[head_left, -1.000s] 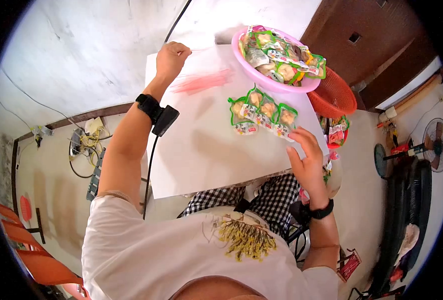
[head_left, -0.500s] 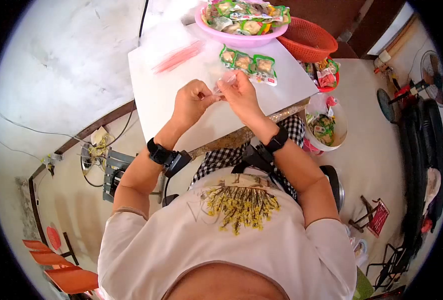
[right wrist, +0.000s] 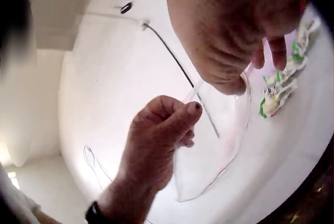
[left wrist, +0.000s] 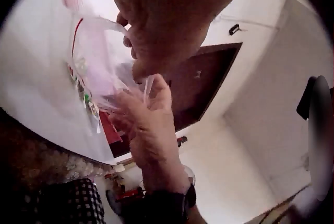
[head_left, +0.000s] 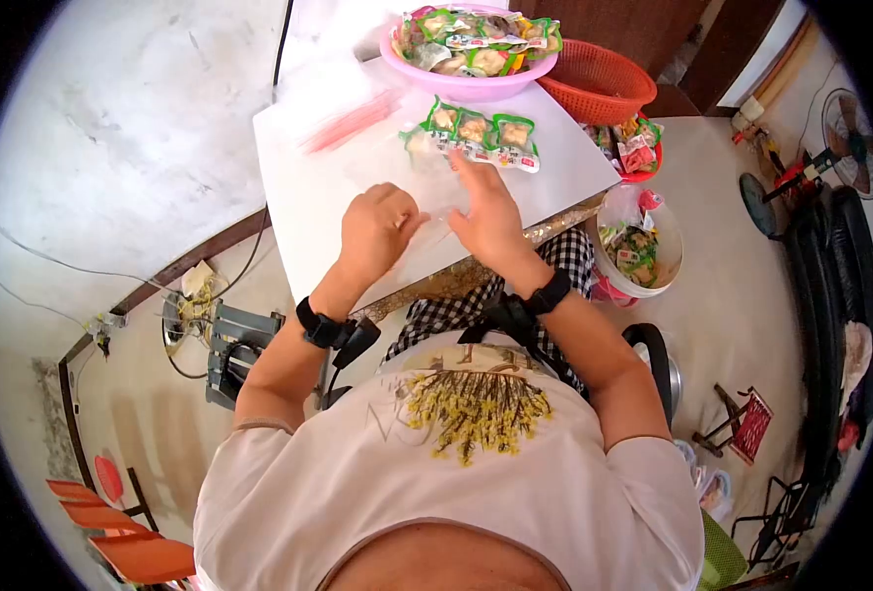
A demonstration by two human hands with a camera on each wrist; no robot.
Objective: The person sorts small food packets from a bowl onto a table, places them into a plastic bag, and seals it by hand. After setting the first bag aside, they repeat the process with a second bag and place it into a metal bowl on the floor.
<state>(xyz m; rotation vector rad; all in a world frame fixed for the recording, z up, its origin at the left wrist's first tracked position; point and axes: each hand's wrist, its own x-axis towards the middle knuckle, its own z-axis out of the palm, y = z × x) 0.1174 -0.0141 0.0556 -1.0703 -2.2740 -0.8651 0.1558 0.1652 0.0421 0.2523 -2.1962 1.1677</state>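
Note:
A thin clear plastic bag (right wrist: 201, 172), with a fine reddish line along its edge, spreads between both hands above the white tabletop (head_left: 298, 212). My left hand (head_left: 375, 231) pinches its edge between thumb and curled fingers. Across from it, my right hand (head_left: 490, 217) has its thumb at the film and its fingers held straight and apart from the thumb. In the left wrist view, film gathers around the right hand (left wrist: 148, 130). Just beyond that hand lies a row of small green-edged food packs (head_left: 476, 130).
A stack of flat red-edged bags (head_left: 353, 120) lies at the table's back left. Behind the packs stand a pink basin (head_left: 471, 89) heaped with more packs and a red basket (head_left: 599, 84). A white bucket (head_left: 665, 246) stands on the floor at right.
My left hand has come from the back of the table to the front middle with a bag. My right hand has left the packs, met it, and spread its fingers at the film.

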